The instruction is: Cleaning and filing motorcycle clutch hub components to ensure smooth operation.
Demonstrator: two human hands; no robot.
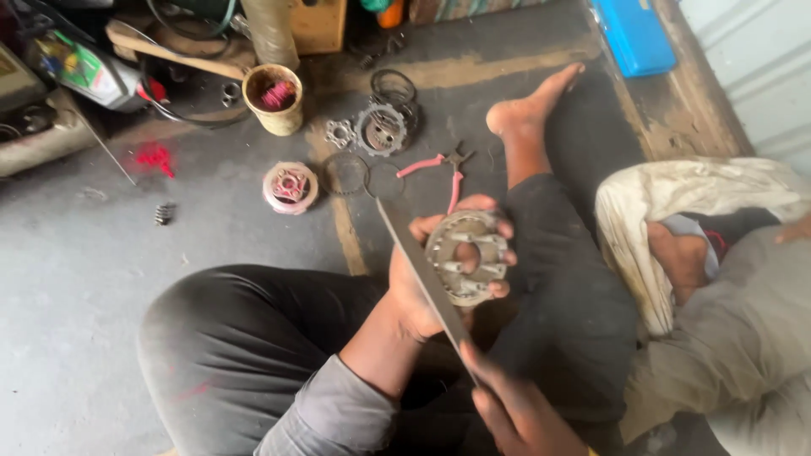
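I am watching from the head view as the left hand (pixel 422 279) is gripping a round metal hub plate (pixel 467 257) with a central hole and raised lugs, fingers curling over its right rim and thumb side behind it, holding it up above the lap between the crossed legs. The right hand (pixel 515 409) is closing around the lower end of a long flat metal file (pixel 422 274), whose blade is running diagonally up and left, lying across the left edge of the plate and touching it.

On the grey floor (pixel 76 287) beyond the knees, pink-handled pliers (pixel 439 169) are lying just above the plate. Near them I am seeing a toothed sprocket ring (pixel 380 131) with thin rings stacked behind it, a small star-shaped metal piece (pixel 340 133), and a thin wire ring (pixel 345 175). A round pinkish part (pixel 290 187) is sitting to the left, and a small spring (pixel 165 213) is lying further left. A yellow tin (pixel 273 99) holding something pink is standing near the top, and a blue case (pixel 634 34) is resting at the upper right. A second person in pale clothing (pixel 726 338) is sitting at the right edge.
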